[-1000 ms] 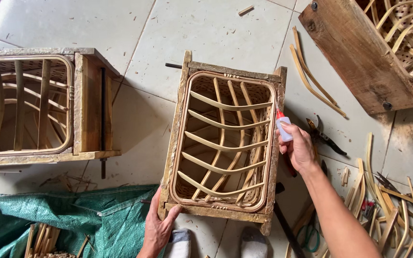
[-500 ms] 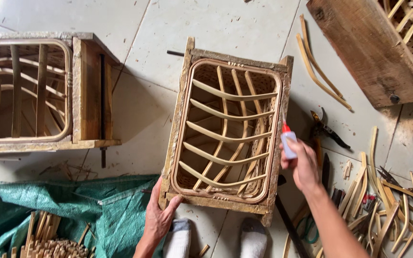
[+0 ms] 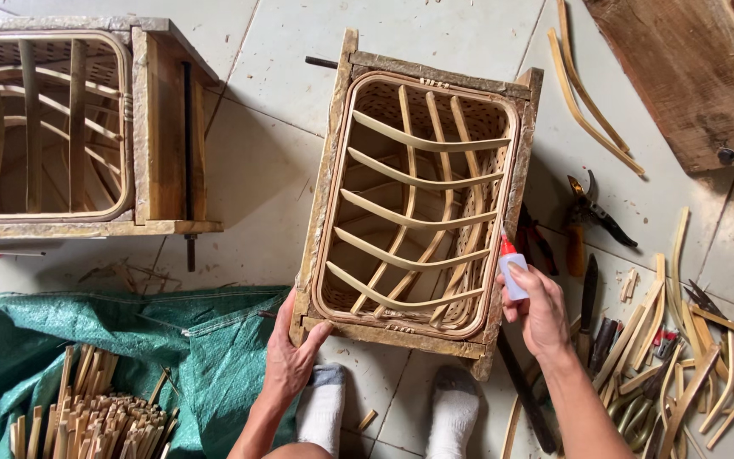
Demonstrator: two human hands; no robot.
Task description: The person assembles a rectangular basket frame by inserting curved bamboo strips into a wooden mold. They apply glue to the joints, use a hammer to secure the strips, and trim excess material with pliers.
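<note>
A rectangular woven rattan basket set in a wooden frame lies on the tiled floor in front of me, its curved ribs showing inside. My left hand grips the frame's near left corner. My right hand holds a small white glue bottle with a red tip, tip up, against the frame's right edge near its lower end. My feet in socks rest just below the basket.
A second framed basket lies at the left, a third wooden frame at the top right. Pruning shears, knives and bent rattan strips litter the floor at right. A green tarp with cut sticks sits at bottom left.
My right hand with the glue bottle has slid down the frame's right edge toward me. My left hand has stayed on the near corner. The view has shifted slightly.
</note>
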